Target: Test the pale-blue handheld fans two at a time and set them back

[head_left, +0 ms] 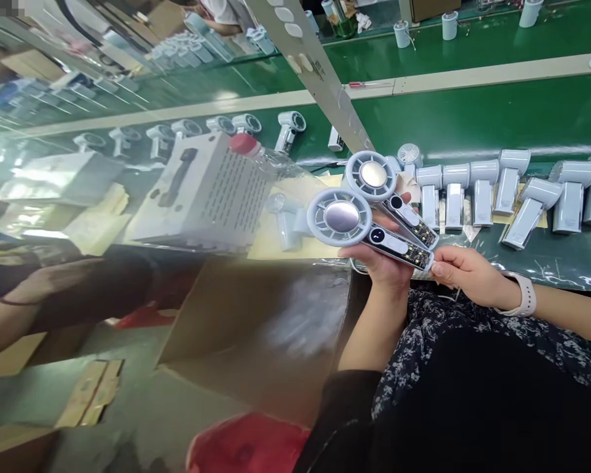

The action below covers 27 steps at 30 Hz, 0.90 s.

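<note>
This is a factory assembly line: a green conveyor bench (477,118) is lined with rows of identical pale-blue handheld fans (456,207).

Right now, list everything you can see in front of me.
handheld fans in hand: 2, pale blue with silver hubs, above the bench edge
row of fans: about 7, pale blue, on the bench at right
workbench: 1, green, across the view
printed carton: 1, white, left of the hands
plastic bottle: 1, clear with red cap, by the carton
screwdriver: 1, red handle, on a beige rail
cardboard box: 1, brown, below the carton
co-worker's forearm: 1, dark sleeve, left edge
left hand: 1, under the fans
right hand: 1, gripping a fan's end, white watch
</note>
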Available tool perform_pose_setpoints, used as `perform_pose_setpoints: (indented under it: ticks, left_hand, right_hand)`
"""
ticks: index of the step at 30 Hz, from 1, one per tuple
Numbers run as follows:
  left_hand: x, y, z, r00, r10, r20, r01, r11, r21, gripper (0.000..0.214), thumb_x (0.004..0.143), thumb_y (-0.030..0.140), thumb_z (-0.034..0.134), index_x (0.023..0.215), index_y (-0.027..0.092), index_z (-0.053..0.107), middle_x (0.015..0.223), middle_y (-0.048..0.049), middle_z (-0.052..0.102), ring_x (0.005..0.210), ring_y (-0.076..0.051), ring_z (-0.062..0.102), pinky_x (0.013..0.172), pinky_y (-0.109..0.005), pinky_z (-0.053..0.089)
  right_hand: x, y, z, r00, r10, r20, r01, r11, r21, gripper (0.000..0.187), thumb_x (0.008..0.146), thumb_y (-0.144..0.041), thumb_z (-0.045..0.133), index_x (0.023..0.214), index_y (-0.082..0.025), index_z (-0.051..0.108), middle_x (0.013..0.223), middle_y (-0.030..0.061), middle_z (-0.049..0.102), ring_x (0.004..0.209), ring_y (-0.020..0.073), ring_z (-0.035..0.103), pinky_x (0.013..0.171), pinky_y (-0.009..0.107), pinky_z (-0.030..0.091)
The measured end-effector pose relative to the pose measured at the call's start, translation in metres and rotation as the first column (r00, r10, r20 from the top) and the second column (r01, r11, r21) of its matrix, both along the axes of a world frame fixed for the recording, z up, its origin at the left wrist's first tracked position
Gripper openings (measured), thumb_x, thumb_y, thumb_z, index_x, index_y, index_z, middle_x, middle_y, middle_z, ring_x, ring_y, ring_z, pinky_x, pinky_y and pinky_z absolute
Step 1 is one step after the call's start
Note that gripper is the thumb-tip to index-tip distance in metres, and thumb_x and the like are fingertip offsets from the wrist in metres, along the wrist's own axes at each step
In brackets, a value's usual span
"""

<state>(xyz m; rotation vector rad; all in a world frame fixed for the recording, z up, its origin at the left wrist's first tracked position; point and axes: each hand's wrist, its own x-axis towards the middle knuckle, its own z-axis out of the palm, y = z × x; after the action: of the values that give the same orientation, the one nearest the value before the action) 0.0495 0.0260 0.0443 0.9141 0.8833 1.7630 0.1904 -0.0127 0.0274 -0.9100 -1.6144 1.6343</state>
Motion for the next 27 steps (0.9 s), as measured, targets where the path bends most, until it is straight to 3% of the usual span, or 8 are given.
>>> perform_pose_setpoints:
  ticks: [4,9,13,16,18,20,24,27]
  left_hand:
    - [0.001,-0.004,0.001,0.999,-0.043,0.000,0.043,0.995,-0.092,0.085,0.077,0.108,0.019,0.070,0.025,0.037,0.110,-0.0096,0.073,0.125,-0.030,0.067,0.084,-0.041,0.062]
    - [-0.005,-0.004,0.004,0.982,-0.156,0.105,0.165,0.983,-0.083,0.080,0.082,0.105,0.022,0.070,0.025,0.029,0.101,-0.0095,0.071,0.110,-0.028,0.069,0.080,-0.041,0.060]
    - [-0.008,-0.005,0.002,0.983,-0.148,0.109,0.155,0.986,-0.056,0.079,0.086,0.102,0.021,0.069,0.025,0.033,0.098,-0.0088,0.071,0.102,-0.028,0.071,0.080,-0.044,0.061]
    - [-0.004,-0.007,-0.003,0.995,-0.075,0.071,0.074,0.997,0.008,0.081,0.082,0.104,0.028,0.066,0.025,0.039,0.095,-0.0089,0.072,0.098,-0.028,0.072,0.077,-0.043,0.063]
    - [-0.001,-0.008,-0.008,0.998,-0.017,0.054,0.014,0.998,0.055,0.083,0.078,0.106,0.035,0.063,0.025,0.041,0.096,-0.0093,0.073,0.095,-0.028,0.072,0.075,-0.042,0.064]
    - [0.000,-0.007,-0.012,0.997,-0.028,0.068,0.023,0.997,0.074,0.083,0.077,0.106,0.040,0.061,0.025,0.045,0.100,-0.0094,0.075,0.095,-0.028,0.073,0.075,-0.042,0.065]
    - [-0.004,-0.002,-0.016,0.986,-0.108,0.129,0.096,0.991,0.098,0.080,0.079,0.102,0.047,0.062,0.024,0.053,0.095,-0.0074,0.076,0.092,-0.027,0.076,0.077,-0.040,0.067]
    - [-0.009,-0.002,-0.018,0.985,-0.082,0.154,0.068,0.993,0.096,0.073,0.082,0.096,0.054,0.068,0.025,0.061,0.101,-0.0067,0.078,0.098,-0.027,0.076,0.084,-0.040,0.067]
  right_hand:
    - [0.001,0.002,0.000,1.000,-0.005,0.023,-0.001,0.973,0.230,0.059,0.106,-0.072,0.048,0.076,-0.022,0.054,0.077,0.0024,0.056,0.071,0.0178,0.052,0.067,0.031,0.043]
    - [0.000,-0.002,-0.005,0.994,-0.044,-0.099,0.072,0.952,0.296,0.053,0.109,-0.062,0.049,0.075,-0.023,0.056,0.086,0.0068,0.066,0.083,0.0221,0.063,0.078,0.036,0.051]
    - [-0.002,-0.009,-0.005,0.989,-0.143,-0.037,0.147,0.980,0.137,0.047,0.109,-0.060,0.054,0.082,-0.023,0.060,0.073,0.0024,0.067,0.067,0.0182,0.061,0.068,0.033,0.048]
    - [-0.005,-0.014,-0.006,0.982,-0.178,-0.063,0.176,0.984,-0.028,0.053,0.107,-0.067,0.054,0.077,-0.024,0.051,0.054,-0.0045,0.053,0.048,0.0139,0.049,0.056,0.029,0.042]
    - [-0.007,-0.016,-0.009,0.976,-0.191,-0.103,0.177,0.975,-0.131,0.055,0.106,-0.070,0.053,0.077,-0.025,0.047,0.050,-0.0067,0.049,0.045,0.0134,0.047,0.053,0.029,0.040]
    - [-0.007,-0.014,-0.011,0.977,-0.176,-0.118,0.157,0.976,-0.151,0.054,0.106,-0.071,0.054,0.079,-0.024,0.050,0.054,-0.0052,0.053,0.050,0.0150,0.054,0.058,0.030,0.044]
    - [0.007,-0.002,-0.012,0.991,-0.131,-0.022,0.132,0.985,0.109,0.052,0.108,-0.066,0.051,0.082,-0.021,0.060,0.079,0.0040,0.065,0.074,0.0195,0.062,0.074,0.035,0.051]
    - [0.024,0.011,-0.010,0.961,-0.276,0.013,0.251,0.894,0.371,0.052,0.110,-0.058,0.049,0.071,-0.023,0.053,0.090,0.0075,0.064,0.087,0.0237,0.062,0.083,0.042,0.053]
